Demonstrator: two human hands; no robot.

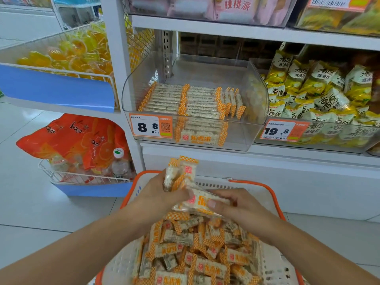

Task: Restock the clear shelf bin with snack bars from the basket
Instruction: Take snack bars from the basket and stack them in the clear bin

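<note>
Above the basket [275, 194], left hand [158, 194] gripped a bunch of snack bars [181, 173], right hand [232, 204] pinched one more; light, crinkly, likely slippery wrappers, best held mid-length; clear shelf bin [195, 95] beyond, part-filled

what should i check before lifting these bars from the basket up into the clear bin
1. Left hand grips a bunch of orange-and-white wrapped snack bars, upright: ok.
2. Right hand pinches one flat bar against that bunch: ok.
3. Bars in hand all aligned the same way: not ok, one lies crosswise.
4. Clear plastic shelf bin has free space on its right side, beside the neat rows: ok.
5. Path from the white basket with orange rim up to the bin opening is free: ok.
6. Grip firm enough for the lift: cannot tell.
</note>
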